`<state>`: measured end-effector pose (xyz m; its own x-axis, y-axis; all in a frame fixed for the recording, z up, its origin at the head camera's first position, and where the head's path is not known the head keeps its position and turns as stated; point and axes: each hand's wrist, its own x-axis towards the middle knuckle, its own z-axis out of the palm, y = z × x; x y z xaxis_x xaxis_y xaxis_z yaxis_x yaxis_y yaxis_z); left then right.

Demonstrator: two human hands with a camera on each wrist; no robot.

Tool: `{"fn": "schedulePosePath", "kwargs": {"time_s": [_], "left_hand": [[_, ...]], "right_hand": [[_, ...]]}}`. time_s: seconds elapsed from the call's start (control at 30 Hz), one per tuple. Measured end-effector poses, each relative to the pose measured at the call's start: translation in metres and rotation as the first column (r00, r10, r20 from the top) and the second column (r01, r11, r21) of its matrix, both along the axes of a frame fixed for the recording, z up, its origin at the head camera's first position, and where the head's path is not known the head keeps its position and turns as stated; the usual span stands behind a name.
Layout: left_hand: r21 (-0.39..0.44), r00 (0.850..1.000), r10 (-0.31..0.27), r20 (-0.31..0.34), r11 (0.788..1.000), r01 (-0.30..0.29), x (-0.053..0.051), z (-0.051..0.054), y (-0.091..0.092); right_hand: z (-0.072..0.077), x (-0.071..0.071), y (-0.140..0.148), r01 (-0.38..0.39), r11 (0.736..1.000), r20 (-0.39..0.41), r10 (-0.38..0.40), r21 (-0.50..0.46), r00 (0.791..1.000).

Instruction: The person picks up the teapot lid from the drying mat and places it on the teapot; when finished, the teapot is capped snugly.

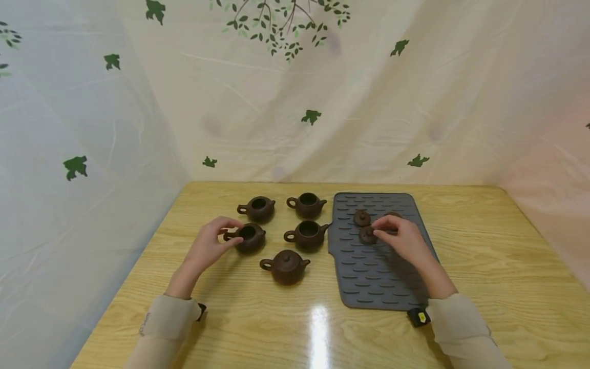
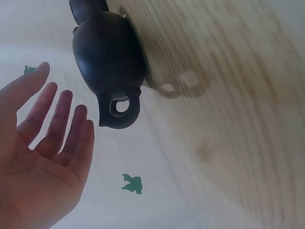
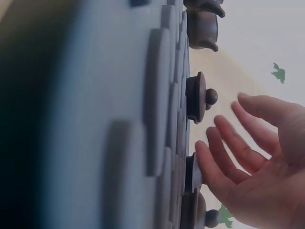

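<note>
My left hand [image 1: 214, 243] is at the lidless dark brown teapot [image 1: 251, 240] on the left, thumb and fingers spread near its handle. In the left wrist view the fingers look loosely bent and apart from the teapot [image 2: 108, 55]. Over the grey mat [image 1: 369, 271], my right hand [image 1: 403, 238] hovers beside a small brown teapot lid [image 1: 367, 236]. The right wrist view shows its fingers relaxed, with nothing pinched, near a knobbed lid [image 3: 196, 98]. Another lid [image 1: 361, 218] lies just behind, and a third lid [image 1: 393, 214] is partly hidden by the hand.
Three more lidless teapots stand on the wooden table: back left [image 1: 259, 209], back middle [image 1: 308, 206] and beside the mat [image 1: 309, 237], its spout reaching the mat's edge. A teapot with its lid on [image 1: 287, 267] stands in front. A cloth backdrop [image 1: 258, 128] hangs behind.
</note>
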<state>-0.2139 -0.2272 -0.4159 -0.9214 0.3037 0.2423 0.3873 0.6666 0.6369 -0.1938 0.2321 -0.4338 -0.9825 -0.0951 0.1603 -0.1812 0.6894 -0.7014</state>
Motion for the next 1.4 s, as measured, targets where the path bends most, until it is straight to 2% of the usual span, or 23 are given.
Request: {"fn": "schedulePosePath", "kwargs": {"time_s": [0.17,0.37,0.53,0.83,0.93,1.17,1.4], "left_hand": [[-0.095,0.999,0.036,0.021,0.995,-0.034,0.0,0.0,-0.002],[-0.158,0.993,0.08,0.084,0.985,-0.066,-0.001,0.0,-0.005],[-0.166,0.989,0.1,0.105,0.983,-0.082,-0.001,-0.001,-0.006],[-0.153,0.99,0.12,0.076,0.982,-0.107,-0.002,-0.001,-0.002],[-0.149,0.992,0.109,0.061,0.984,-0.099,-0.004,-0.001,0.002],[-0.152,0.99,0.096,0.102,0.985,-0.079,-0.006,0.003,0.008],[-0.156,0.989,0.091,0.115,0.985,-0.072,-0.007,0.004,0.01]], "right_hand": [[0.0,-0.001,0.002,-0.043,0.999,0.086,0.042,0.012,0.995],[-0.004,-0.008,0.001,-0.095,0.995,0.114,0.093,0.01,0.989],[-0.005,-0.013,-0.005,-0.088,0.996,0.139,0.084,0.022,0.987],[-0.004,-0.013,-0.007,-0.064,0.997,0.16,0.057,0.042,0.985],[-0.004,-0.014,-0.007,-0.061,0.997,0.16,0.053,0.046,0.986],[-0.003,-0.011,-0.004,-0.026,0.997,0.14,0.016,0.073,0.99],[0.004,-0.006,-0.006,-0.022,0.997,0.107,0.015,0.067,0.994]]}}
